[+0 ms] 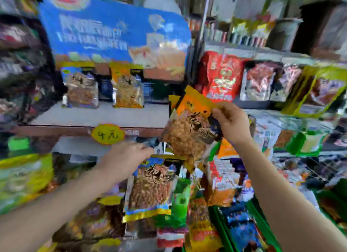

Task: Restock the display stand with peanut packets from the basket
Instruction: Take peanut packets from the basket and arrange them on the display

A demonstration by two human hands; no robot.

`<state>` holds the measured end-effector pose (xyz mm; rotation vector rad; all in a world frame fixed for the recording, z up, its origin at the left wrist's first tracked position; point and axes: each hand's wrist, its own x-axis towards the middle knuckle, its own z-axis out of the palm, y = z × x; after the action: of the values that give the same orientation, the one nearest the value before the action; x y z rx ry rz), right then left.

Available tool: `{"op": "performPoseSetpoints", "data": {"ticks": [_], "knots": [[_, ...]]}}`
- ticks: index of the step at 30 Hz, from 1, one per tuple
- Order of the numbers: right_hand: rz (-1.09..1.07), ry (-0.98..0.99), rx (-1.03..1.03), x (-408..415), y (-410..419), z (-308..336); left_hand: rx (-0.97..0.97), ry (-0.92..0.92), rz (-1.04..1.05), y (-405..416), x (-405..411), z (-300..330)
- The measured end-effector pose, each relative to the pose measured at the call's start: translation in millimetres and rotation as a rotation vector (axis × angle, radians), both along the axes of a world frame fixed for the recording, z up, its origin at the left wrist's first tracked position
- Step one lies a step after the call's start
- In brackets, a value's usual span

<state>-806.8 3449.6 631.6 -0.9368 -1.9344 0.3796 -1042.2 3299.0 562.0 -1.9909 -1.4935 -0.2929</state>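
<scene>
The display stand has a grey shelf (105, 114) under a blue header card (112, 30). Two peanut packets stand at its back: a blue-edged one (80, 88) and an orange one (127, 90). My right hand (231, 124) grips an orange peanut packet (189, 127) by its upper edge, tilted, just right of the shelf's front corner. Below the shelf, my left hand (129, 154) pinches the top of a blue-edged peanut packet (150, 187), which hangs upright. A green basket (262, 225) with several more packets lies at the bottom right. The whole view is blurred.
A yellow price tag (108, 134) sticks to the shelf's front lip. Wall shelves on the right carry red bags (219, 77) and other snack packs. More packets fill the racks on the left (22, 178) and below the stand.
</scene>
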Motion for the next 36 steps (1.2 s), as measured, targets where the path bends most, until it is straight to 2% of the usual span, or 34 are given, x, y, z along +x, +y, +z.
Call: {"op": "performPoseSetpoints", "data": {"ticks": [2, 6, 10, 14, 16, 18, 20, 23, 26, 28, 33, 36], "knots": [[0.028, 0.006, 0.069, -47.5, 4.7, 24.2, 0.079, 0.038, 0.011, -11.7, -30.8, 28.3], [0.073, 0.033, 0.22, -144.7, 13.2, 64.8, 0.101, 0.082, 0.073, -37.8, -102.4, 60.8], [-0.037, -0.053, 0.225, -229.1, 35.4, 85.4, 0.225, 0.106, 0.146, -40.8, -163.1, 95.9], [-0.066, -0.226, 0.111, -279.3, 71.3, 71.2, 0.297, 0.179, 0.143, -26.9, -200.8, 126.7], [-0.06, -0.374, 0.103, -305.6, 88.7, 57.5, 0.289, 0.198, 0.186, -18.0, -220.3, 137.6], [-0.074, -0.431, 0.114, -329.0, 104.1, 49.8, 0.264, 0.223, 0.259, -6.8, -235.2, 142.3], [-0.11, -0.479, 0.197, -348.9, 119.4, 51.2, 0.239, 0.224, 0.302, 8.3, -247.1, 141.2], [-0.147, -0.675, 0.392, -368.2, 140.0, 62.3, 0.241, 0.256, 0.311, 37.7, -266.6, 137.9], [-0.108, -0.896, 0.573, -381.7, 157.0, 70.5, 0.249, 0.323, 0.334, 64.9, -284.3, 129.6], [-0.073, -0.975, 0.645, -388.0, 163.3, 70.2, 0.208, 0.36, 0.363, 80.2, -296.8, 114.4], [-0.079, -1.008, 0.664, -393.9, 158.3, 62.0, 0.098, 0.297, 0.565, 99.3, -329.1, 72.2], [-0.096, -0.914, 0.573, -391.7, 142.1, 56.4, 0.086, 0.236, 0.595, 101.6, -333.0, 54.2]]}}
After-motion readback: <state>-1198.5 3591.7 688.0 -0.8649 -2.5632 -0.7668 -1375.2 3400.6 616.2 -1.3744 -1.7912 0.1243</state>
